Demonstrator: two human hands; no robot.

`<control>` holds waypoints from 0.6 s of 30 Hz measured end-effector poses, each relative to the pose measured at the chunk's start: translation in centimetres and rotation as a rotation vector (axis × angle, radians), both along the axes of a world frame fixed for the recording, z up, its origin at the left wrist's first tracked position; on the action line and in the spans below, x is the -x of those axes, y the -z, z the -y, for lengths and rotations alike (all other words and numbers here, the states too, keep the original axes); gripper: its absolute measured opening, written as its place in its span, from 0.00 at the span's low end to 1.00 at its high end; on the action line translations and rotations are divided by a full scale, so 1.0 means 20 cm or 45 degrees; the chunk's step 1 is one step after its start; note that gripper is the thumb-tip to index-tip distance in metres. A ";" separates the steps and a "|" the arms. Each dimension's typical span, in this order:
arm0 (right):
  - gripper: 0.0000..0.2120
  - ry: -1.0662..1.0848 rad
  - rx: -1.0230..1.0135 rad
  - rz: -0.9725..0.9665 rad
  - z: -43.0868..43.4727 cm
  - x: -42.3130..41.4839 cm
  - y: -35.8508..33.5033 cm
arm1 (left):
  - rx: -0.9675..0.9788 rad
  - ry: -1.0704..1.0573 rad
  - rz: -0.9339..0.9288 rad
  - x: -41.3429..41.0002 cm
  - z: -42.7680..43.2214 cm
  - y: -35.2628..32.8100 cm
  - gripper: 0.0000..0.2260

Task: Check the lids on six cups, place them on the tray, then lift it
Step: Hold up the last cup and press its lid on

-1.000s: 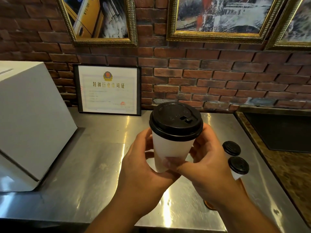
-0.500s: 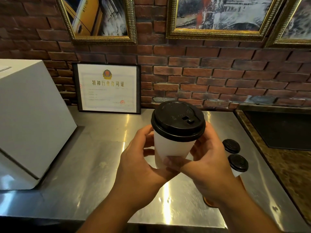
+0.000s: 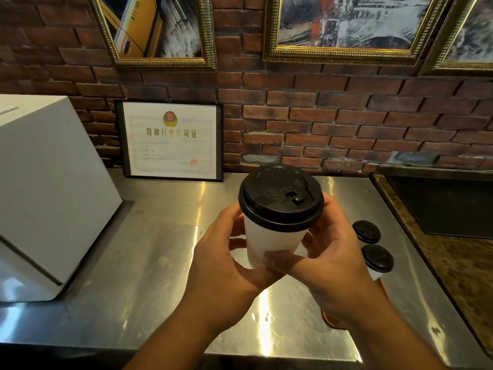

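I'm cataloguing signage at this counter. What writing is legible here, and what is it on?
"特种行业许可证": gold heading on the framed certificate.
Certificate's fine print and red seals: too small to read.
Raised marks on the black lid of the white cup: too small to read.
Lettering on the yellow car in the left painting: too blurred to read.
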State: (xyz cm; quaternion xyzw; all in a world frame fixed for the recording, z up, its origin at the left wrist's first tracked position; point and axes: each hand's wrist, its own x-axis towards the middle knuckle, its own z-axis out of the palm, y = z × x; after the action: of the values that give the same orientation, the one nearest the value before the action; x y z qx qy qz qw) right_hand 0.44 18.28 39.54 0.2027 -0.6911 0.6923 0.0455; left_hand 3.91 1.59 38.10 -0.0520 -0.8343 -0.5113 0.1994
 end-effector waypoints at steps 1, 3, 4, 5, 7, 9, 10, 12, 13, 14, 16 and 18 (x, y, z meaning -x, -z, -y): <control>0.40 -0.006 -0.013 -0.007 0.00 0.00 0.00 | -0.001 -0.004 0.001 0.00 0.00 0.00 0.33; 0.40 -0.036 -0.045 -0.021 -0.01 0.00 0.01 | 0.005 -0.019 -0.001 0.00 0.00 0.01 0.33; 0.40 -0.050 -0.058 -0.026 -0.01 0.00 0.01 | 0.005 -0.024 -0.005 0.00 0.00 0.01 0.33; 0.40 -0.054 -0.066 -0.028 -0.01 0.00 0.01 | 0.005 -0.026 -0.010 0.00 0.01 0.00 0.33; 0.39 -0.039 -0.071 -0.030 -0.02 0.00 0.01 | 0.004 -0.023 -0.013 0.00 0.01 -0.01 0.33; 0.41 -0.026 -0.066 -0.039 -0.02 0.00 0.01 | 0.007 -0.007 -0.016 -0.01 0.01 -0.01 0.34; 0.42 -0.020 -0.059 -0.040 -0.02 0.00 0.01 | 0.014 0.004 -0.017 -0.01 0.01 -0.01 0.35; 0.42 -0.013 -0.042 -0.040 -0.03 0.00 0.01 | 0.041 0.018 -0.025 -0.01 0.01 -0.01 0.36; 0.41 -0.013 -0.036 -0.039 -0.03 0.00 0.01 | 0.049 0.017 -0.033 -0.01 0.01 -0.01 0.36; 0.40 -0.015 -0.030 -0.036 -0.02 -0.01 0.00 | 0.048 0.013 -0.044 -0.02 0.01 -0.01 0.35; 0.40 -0.025 -0.023 -0.031 -0.02 -0.01 0.00 | 0.041 0.005 -0.054 -0.02 0.01 -0.01 0.33; 0.40 -0.041 -0.029 -0.038 -0.02 -0.01 0.00 | 0.034 -0.003 -0.057 -0.02 0.01 -0.02 0.33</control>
State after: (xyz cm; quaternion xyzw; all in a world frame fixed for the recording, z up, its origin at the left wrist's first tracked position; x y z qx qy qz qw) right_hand 0.61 18.68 39.53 0.2245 -0.6949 0.6819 0.0422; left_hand 4.33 1.35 38.47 -0.0649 -0.8366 -0.4985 0.2179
